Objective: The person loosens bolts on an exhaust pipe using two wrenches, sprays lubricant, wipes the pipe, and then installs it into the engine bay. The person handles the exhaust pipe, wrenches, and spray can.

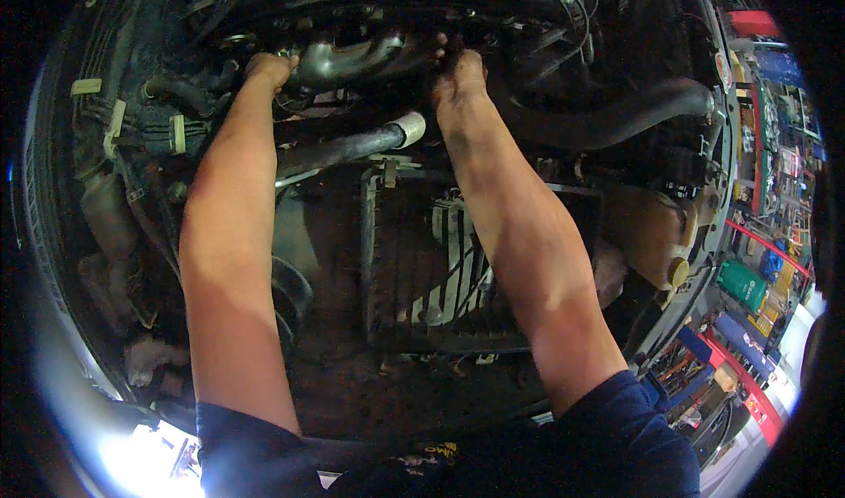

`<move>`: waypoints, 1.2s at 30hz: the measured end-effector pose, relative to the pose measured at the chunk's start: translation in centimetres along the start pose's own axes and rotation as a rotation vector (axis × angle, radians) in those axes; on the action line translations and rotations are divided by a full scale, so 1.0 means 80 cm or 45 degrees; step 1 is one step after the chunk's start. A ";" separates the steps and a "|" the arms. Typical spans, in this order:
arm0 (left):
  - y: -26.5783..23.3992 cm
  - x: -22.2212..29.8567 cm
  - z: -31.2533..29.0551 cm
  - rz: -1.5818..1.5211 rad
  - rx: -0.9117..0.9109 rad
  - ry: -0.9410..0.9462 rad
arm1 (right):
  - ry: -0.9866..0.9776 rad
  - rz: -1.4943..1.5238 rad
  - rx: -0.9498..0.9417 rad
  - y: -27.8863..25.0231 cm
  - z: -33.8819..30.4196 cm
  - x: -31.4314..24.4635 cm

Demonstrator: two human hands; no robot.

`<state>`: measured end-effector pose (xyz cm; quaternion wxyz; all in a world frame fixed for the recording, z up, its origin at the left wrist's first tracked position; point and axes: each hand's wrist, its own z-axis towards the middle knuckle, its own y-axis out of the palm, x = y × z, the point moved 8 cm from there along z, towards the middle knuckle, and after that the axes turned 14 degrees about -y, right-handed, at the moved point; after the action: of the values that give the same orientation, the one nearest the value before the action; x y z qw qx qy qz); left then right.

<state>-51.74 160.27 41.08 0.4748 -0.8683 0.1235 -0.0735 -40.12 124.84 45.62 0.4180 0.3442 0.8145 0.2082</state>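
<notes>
Both my arms reach deep into an open engine bay. A shiny, curved metal manifold [352, 62] with pipe-like branches lies across the far side, between my hands. My left hand [271, 72] is closed around its left end, the thumb against the metal. At the right end my right hand [460, 77], smudged with dark grime, curls its fingers over the manifold's edge; part of them is lost in shadow. Nearer to me, a dark hose [352, 148] with a pale, open end [411, 128] runs between my forearms.
A thick black hose [616, 121] curves off to the right. Below it sits a yellowed plastic reservoir [656, 234] with a yellowish cap. A radiator-like frame [370, 260] stands between my forearms. Dark cables hang at the far right. Beyond the fender are shelves and a green container [741, 284].
</notes>
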 end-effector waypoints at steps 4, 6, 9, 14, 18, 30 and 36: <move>0.002 -0.001 -0.001 -0.097 -0.055 0.053 | 0.022 0.032 0.133 -0.004 -0.005 0.002; -0.002 -0.001 -0.005 -0.093 -0.043 0.058 | 0.032 0.047 0.143 -0.008 -0.001 0.006; -0.005 0.001 -0.011 -0.037 -0.077 0.050 | 0.022 0.030 0.053 -0.007 0.007 0.009; -0.005 0.004 -0.010 0.012 -0.042 0.076 | 0.010 0.057 -0.099 0.002 0.008 0.008; -0.002 -0.003 -0.003 -0.240 -0.004 0.073 | -0.025 -0.034 -0.027 -0.003 0.001 0.003; -0.012 -0.001 -0.024 -0.214 -0.020 0.010 | -0.008 0.143 -0.190 0.017 -0.003 -0.008; -0.010 0.001 -0.021 -0.138 -0.034 -0.012 | 0.087 0.128 -0.182 0.022 -0.007 0.000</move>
<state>-51.98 159.35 42.68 0.4590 -0.8803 0.0749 -0.0934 -39.91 125.97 47.02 0.4027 0.3466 0.7930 0.2982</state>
